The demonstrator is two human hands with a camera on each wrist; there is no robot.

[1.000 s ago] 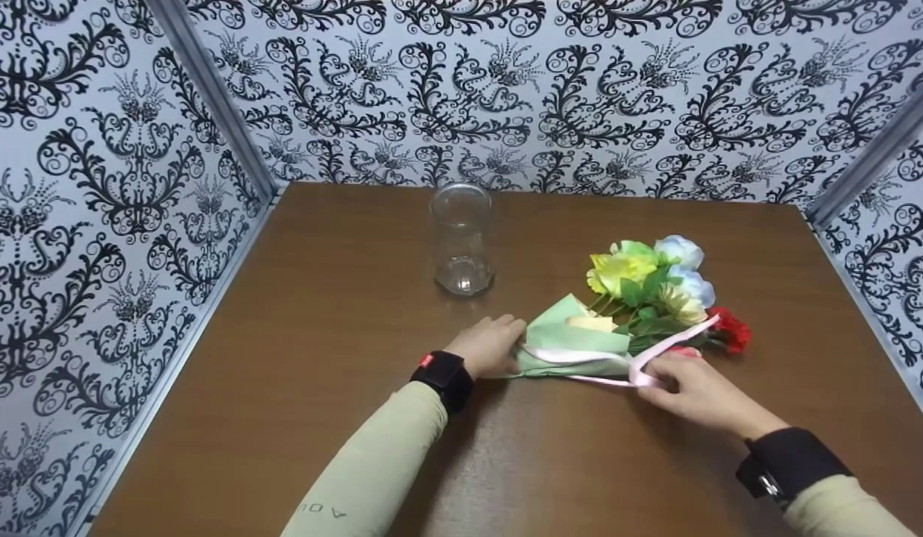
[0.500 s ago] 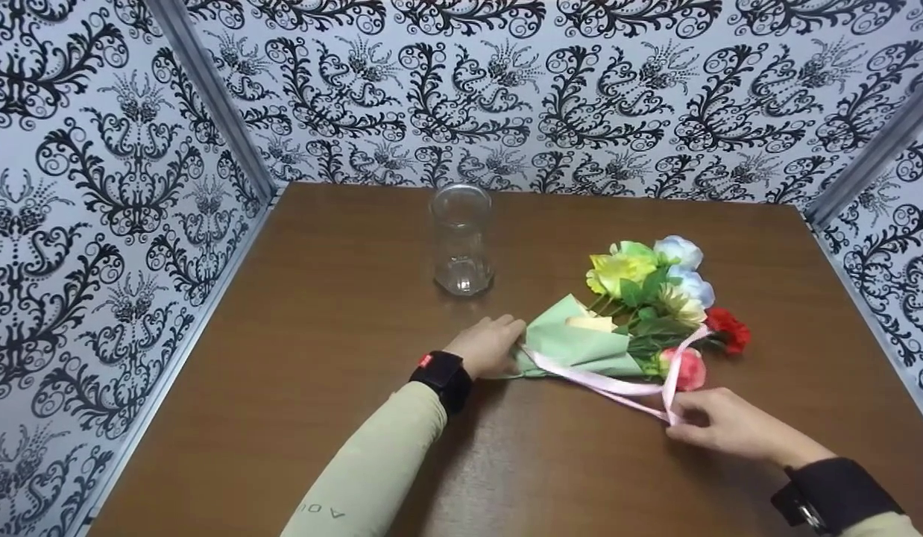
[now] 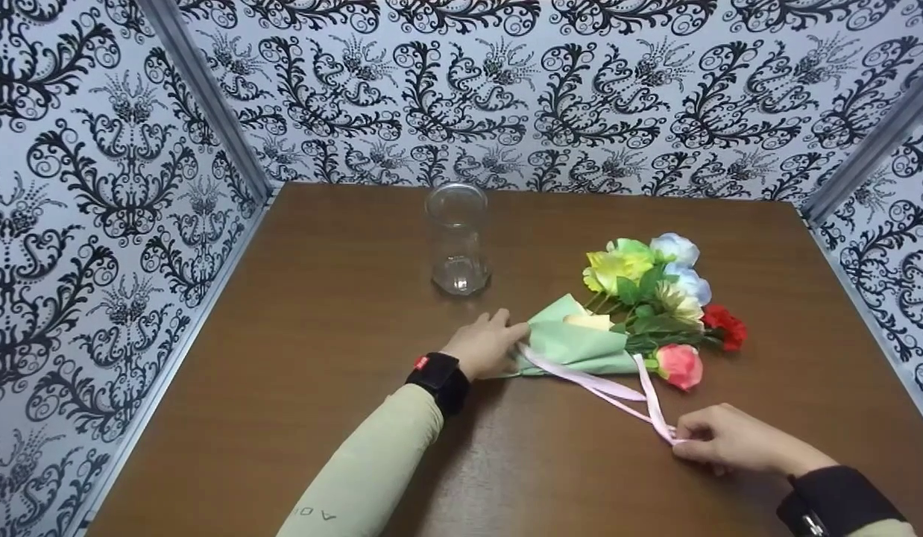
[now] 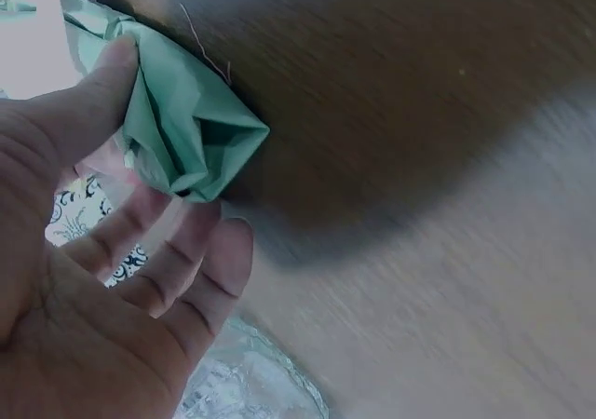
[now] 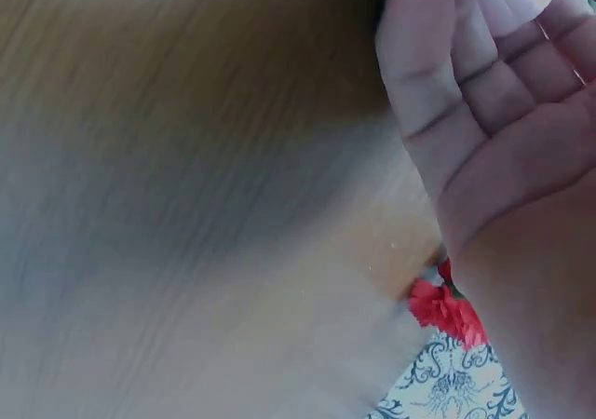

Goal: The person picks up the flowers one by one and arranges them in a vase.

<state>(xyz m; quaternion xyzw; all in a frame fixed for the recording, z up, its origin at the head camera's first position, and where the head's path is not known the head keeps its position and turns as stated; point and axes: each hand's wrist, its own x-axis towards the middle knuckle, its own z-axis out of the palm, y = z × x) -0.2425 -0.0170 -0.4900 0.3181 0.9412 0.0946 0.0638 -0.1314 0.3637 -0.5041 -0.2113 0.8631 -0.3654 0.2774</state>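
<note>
A bouquet of artificial flowers lies on the table in the head view, its stems wrapped in green paper [image 3: 577, 344]. My left hand [image 3: 484, 346] grips the narrow wrapped end, thumb on one side and fingers on the other; the folded tip of the paper sticks out past the thumb in the left wrist view. A pink ribbon [image 3: 657, 419] runs from beside the left hand to my right hand [image 3: 741, 441], which pinches it between thumb and fingers. Yellow [image 3: 618, 270], pale blue [image 3: 689, 285], red [image 3: 724, 328] and coral-pink [image 3: 681, 365] blooms fan out to the right.
A clear glass vase [image 3: 459, 242] stands upright behind the left hand. The brown wooden table [image 3: 342, 283] meets patterned walls [image 3: 476, 82] at the back and both sides.
My right hand has drawn the pink ribbon toward the front right, away from the flowers, uncovering the coral-pink bloom. The left hand stays on the wrapped end, one finger slightly lifted.
</note>
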